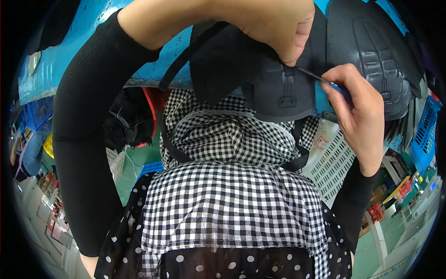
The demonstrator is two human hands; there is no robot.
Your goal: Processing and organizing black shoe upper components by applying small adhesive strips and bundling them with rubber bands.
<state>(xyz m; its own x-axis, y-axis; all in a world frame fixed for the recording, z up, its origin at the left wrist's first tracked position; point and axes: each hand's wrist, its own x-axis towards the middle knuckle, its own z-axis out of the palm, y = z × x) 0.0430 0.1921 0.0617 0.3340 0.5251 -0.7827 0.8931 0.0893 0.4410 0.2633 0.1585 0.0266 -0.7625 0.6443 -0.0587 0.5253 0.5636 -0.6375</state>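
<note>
My left hand (283, 32) reaches over from the far left, its fingertips pinched at a small dark strap tab (289, 71) on a black moulded panel (278, 109). The panel lies over the table's near edge, with raised lines and a small buckle shape on its surface. In my right hand (355, 107) is a thin metal-tipped tool with a blue handle (341, 89), gripped between thumb and fingers. Its tip meets the panel right beside my left fingertips. Whether it is a screwdriver or an awl I cannot tell.
A second black moulded panel (371, 51) lies to the right on the blue table (172, 65). A black strap (193, 51) trails off the left side. Below the edge stand a white slatted crate (327, 162), a red container (151, 104) with black pieces, and a blue crate (425, 135).
</note>
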